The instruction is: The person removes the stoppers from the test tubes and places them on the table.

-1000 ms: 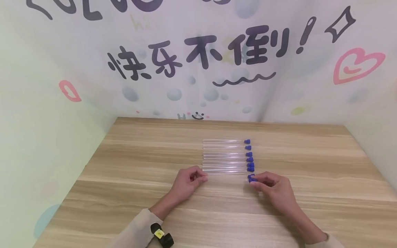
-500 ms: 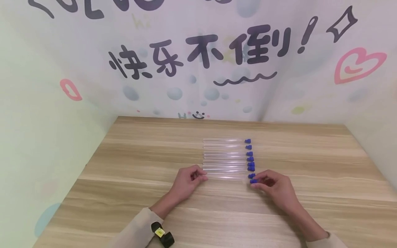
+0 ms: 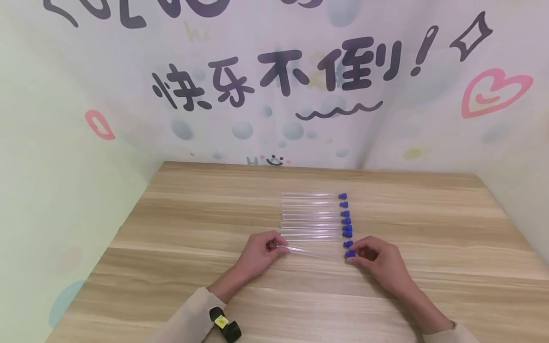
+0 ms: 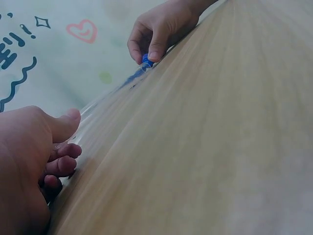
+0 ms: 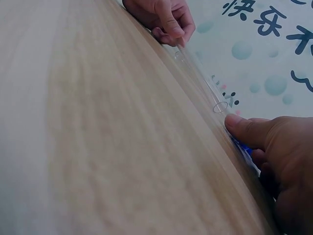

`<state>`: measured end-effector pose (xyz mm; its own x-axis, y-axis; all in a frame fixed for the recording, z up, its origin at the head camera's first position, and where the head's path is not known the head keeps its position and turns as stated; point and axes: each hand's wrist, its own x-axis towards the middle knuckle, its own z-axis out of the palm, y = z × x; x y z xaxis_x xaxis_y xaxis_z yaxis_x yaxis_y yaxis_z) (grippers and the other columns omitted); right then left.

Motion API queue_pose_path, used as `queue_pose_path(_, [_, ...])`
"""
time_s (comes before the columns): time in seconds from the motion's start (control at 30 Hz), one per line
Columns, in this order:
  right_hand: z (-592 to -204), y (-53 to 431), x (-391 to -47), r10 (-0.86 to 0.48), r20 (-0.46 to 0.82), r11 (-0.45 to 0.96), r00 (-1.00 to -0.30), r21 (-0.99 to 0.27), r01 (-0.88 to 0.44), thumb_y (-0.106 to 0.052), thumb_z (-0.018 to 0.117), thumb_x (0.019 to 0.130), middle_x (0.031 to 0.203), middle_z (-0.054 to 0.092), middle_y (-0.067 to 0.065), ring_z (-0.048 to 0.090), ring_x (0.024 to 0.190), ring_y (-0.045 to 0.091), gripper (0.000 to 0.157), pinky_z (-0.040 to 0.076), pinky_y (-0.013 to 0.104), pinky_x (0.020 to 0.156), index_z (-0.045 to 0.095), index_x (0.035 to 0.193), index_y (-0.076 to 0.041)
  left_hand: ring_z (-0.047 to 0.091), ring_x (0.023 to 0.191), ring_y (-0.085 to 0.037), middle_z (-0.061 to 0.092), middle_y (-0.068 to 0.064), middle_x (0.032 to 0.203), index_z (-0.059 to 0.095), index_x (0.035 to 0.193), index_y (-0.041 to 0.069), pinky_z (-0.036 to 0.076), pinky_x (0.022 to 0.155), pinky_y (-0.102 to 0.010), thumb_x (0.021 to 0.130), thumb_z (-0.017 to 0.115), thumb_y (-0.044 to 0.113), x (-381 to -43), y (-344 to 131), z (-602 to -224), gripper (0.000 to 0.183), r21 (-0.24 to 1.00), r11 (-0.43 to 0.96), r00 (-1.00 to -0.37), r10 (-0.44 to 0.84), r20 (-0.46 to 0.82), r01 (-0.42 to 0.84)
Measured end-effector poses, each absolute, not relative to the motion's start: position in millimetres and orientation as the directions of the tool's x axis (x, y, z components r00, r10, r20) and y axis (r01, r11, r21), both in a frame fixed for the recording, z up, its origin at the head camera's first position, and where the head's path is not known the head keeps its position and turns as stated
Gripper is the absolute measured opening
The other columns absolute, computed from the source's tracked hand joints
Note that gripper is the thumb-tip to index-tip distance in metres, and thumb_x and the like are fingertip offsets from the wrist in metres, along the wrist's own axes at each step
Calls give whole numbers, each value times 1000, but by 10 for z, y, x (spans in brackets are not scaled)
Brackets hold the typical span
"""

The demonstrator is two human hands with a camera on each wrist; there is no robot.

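My left hand [image 3: 259,251] pinches the left end of a clear test tube [image 3: 300,250], which slants so that its right end lies nearer me. Between thumb and fingers, my right hand [image 3: 381,262] holds a blue cap [image 3: 349,254] close to that tube's open end. In the right wrist view the tube's round mouth [image 5: 220,106] shows just short of the right thumb; whether cap and tube touch I cannot tell. A second blue cap [image 3: 347,244] lies right behind the held one. My right fingers largely hide the held cap in the right wrist view.
Several clear tubes [image 3: 310,213] lie side by side on the wooden table [image 3: 171,214], with a column of blue caps [image 3: 345,214] at their right ends. A printed white cloth [image 3: 223,138] hangs behind the table. A black band [image 3: 225,326] is on the left sleeve.
The nearest tube has come away from the row, its right end swinging toward me in the left hand's grip. The right hand has drawn its cap slightly nearer, apart from the cap behind.
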<state>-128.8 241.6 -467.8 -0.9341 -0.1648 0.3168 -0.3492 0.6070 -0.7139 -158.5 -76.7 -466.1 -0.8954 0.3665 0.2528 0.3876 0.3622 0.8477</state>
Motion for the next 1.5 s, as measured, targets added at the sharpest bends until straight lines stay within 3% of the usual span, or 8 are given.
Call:
queue_pose_path(0.47, [-4711, 2413, -1314, -171, 322, 607, -931, -710, -357, -15, 87, 67, 78, 60, -9, 54, 66, 8, 26, 46, 21, 56, 70, 86, -22, 59, 74, -11, 65, 2, 84, 72, 90, 7, 49, 64, -24, 79, 78, 9, -1599, -771, -4685, 13, 795, 354, -851, 391, 352, 492])
queue_pose_path(0.67, [-4712, 2427, -1311, -169, 317, 616, -933, -705, -351, -16, 87, 67, 77, 58, -10, 53, 66, 8, 27, 45, 21, 56, 70, 87, -22, 53, 68, -12, 60, 4, 78, 72, 87, 8, 46, 59, -24, 75, 81, 10, -1607, -765, -4682, 15, 763, 372, -833, 399, 382, 529])
queue_pose_path(1.5, [-4718, 2417, -1324, -182, 313, 610, -932, -707, -356, -15, 86, 68, 78, 59, -9, 54, 66, 8, 27, 46, 22, 56, 69, 88, -21, 52, 74, -11, 55, 5, 85, 71, 90, 11, 46, 64, -23, 77, 81, 16, -1591, -736, -4657, 16, 781, 476, -898, 371, 237, 403])
